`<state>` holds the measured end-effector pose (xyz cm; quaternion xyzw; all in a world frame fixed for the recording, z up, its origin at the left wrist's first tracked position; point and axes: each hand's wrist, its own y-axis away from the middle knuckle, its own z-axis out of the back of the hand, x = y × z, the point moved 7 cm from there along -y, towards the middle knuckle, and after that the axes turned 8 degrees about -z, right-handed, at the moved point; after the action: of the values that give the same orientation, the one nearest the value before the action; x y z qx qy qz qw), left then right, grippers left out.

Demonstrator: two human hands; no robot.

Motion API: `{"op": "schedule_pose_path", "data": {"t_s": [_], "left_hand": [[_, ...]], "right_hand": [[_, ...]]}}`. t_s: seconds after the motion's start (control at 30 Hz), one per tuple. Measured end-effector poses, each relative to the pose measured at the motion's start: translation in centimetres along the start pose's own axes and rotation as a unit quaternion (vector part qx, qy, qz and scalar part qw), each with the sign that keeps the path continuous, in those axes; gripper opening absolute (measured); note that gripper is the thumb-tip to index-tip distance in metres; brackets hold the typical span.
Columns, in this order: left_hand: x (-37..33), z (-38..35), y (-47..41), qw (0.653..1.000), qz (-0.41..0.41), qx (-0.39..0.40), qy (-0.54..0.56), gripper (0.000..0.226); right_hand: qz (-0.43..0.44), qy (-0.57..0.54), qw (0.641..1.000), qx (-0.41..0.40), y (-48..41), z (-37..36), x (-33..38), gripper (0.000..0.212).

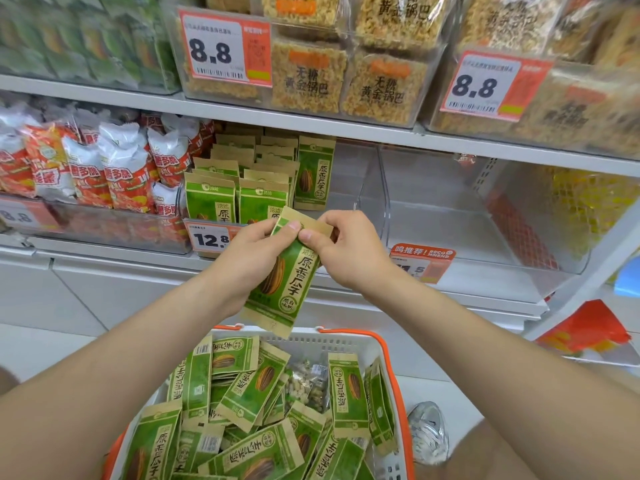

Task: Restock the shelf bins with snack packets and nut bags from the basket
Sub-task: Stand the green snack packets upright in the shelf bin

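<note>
Both hands hold one green and tan sunflower seed packet point(289, 275) above the basket. My left hand point(252, 258) grips it from behind with the thumb on its upper front. My right hand point(343, 249) pinches its tan top edge. The white basket with orange rim point(388, 362) below is full of several like packets point(242, 386) and a clear nut bag point(308, 382). On the middle shelf, a clear bin point(221, 233) holds upright rows of the same green packets point(263, 174).
To the right of the green packets stands an empty clear bin point(450, 216). Red and white snack bags point(104, 164) fill the bin on the left. Clear boxes of rice crackers point(346, 74) with 8.8 price tags sit on the upper shelf. A shoe point(429, 431) is beside the basket.
</note>
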<state>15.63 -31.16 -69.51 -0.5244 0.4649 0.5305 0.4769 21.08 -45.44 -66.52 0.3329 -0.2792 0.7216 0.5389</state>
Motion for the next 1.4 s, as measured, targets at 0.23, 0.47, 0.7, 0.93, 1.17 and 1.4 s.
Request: {"op": "schedule_pose_path", "data": {"t_s": [0.23,0.47,0.7,0.93,1.17,1.4], "left_hand": [[-0.7,1.1,0.0,0.992,0.003,-0.107,0.072,0.025],[-0.9,2.2,-1.2,0.967,0.022,-0.181,0.176,0.021],[-3.2,4.0,-2.1,0.951,-0.106,-0.142,-0.252,0.007],[-4.8,1.8,-1.7,0.732,-0.311,-0.074,-0.601,0.028],[-4.0,0.9,-2.7,0.664,-0.341,-0.009,-0.666,0.03],[-3.2,0.5,-3.7,0.642,-0.338,0.026,-0.688,0.032]], "right_hand": [[-0.111,-0.2,0.97,0.084,0.8,-1.1,-0.4,0.044],[-0.062,-0.124,0.974,0.181,1.5,-3.7,0.4,0.024],[-0.098,-0.097,0.99,-0.032,-1.6,0.4,0.1,0.034],[-0.166,-0.172,0.963,-0.127,-6.8,1.5,-1.2,0.042],[-0.173,-0.005,0.975,-0.139,-11.2,0.3,-1.6,0.032],[-0.199,0.039,0.972,-0.116,-14.9,-1.2,-3.1,0.038]]}}
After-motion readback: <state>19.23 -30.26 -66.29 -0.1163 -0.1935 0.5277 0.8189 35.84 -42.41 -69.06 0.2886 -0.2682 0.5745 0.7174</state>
